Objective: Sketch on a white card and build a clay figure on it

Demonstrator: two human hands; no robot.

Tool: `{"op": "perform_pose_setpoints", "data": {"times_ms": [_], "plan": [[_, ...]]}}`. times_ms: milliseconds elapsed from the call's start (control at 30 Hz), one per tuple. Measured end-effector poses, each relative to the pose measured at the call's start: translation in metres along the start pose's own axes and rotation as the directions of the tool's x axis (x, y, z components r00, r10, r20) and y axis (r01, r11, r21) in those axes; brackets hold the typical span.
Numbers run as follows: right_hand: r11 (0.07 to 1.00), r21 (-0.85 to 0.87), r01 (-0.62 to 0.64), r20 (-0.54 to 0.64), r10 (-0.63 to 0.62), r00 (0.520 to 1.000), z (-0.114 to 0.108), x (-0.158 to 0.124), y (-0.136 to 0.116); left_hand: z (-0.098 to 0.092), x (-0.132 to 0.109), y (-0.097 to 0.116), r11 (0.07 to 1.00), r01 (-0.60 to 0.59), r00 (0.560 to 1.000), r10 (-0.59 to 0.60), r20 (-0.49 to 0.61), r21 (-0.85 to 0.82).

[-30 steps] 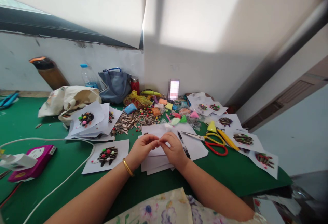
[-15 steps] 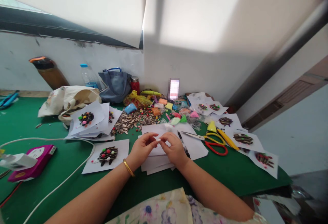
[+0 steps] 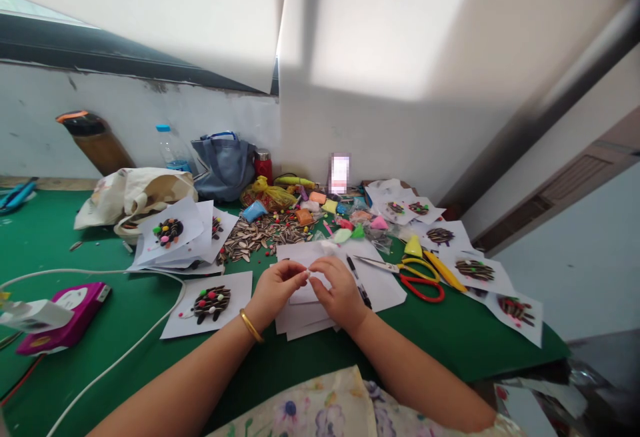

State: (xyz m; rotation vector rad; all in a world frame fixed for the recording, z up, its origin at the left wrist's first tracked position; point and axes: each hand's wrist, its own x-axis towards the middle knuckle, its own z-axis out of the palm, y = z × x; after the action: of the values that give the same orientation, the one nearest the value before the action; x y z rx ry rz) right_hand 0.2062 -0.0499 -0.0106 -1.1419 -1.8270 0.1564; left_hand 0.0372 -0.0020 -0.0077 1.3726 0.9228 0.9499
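Note:
My left hand [image 3: 279, 290], with a gold bangle at the wrist, pinches a tiny piece of white clay [image 3: 308, 273] between thumb and index finger. Facing it, my right hand [image 3: 341, 292] is curled with its fingertips at the same piece. Both hands hover over a stack of white paper [image 3: 305, 325]. A larger lump of white clay [image 3: 329, 247] lies on the paper just beyond them. A black pen [image 3: 359, 281] rests beside my right hand, and scissors [image 3: 420, 277] with yellow and red handles lie further right.
Sunflower seeds [image 3: 250, 237] and coloured clay packs [image 3: 303, 217] spread behind the paper. Seed-and-clay hedgehog cards [image 3: 213, 303] lie left and right. A white cable [image 3: 127, 350] crosses the green table [image 3: 125, 383] at left. A phone [image 3: 340, 175] stands against the wall.
My fingertips have shifted slightly around the white clay. My right thumb has moved away from its index finger a little. Everything else looks the same.

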Motion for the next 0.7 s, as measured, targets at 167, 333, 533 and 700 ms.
{"op": "perform_pose_setpoints", "data": {"times_ms": [167,333,533,700], "plan": [[0.996,0.077,-0.044,0.039,0.041,0.998,0.004,0.0001,0.0068,0.0013,-0.0005,-0.0055,0.997,-0.066,0.998,0.065,0.012,0.051],[0.99,0.106,-0.093,0.001,0.093,0.996,0.0045,0.0009,0.0088,0.0015,-0.0027,-0.0042,0.991,-0.093,0.993,0.086,0.081,0.092],[1.0,-0.004,-0.026,-0.007,0.026,1.0,0.0016,0.0005,0.0047,0.0025,-0.0025,-0.0023,0.999,-0.025,0.998,0.024,0.05,0.022],[0.994,-0.087,0.06,0.044,-0.057,0.997,0.0011,-0.0003,0.0011,0.0024,-0.0016,0.0027,0.995,0.054,0.999,-0.053,0.008,-0.087]]}}
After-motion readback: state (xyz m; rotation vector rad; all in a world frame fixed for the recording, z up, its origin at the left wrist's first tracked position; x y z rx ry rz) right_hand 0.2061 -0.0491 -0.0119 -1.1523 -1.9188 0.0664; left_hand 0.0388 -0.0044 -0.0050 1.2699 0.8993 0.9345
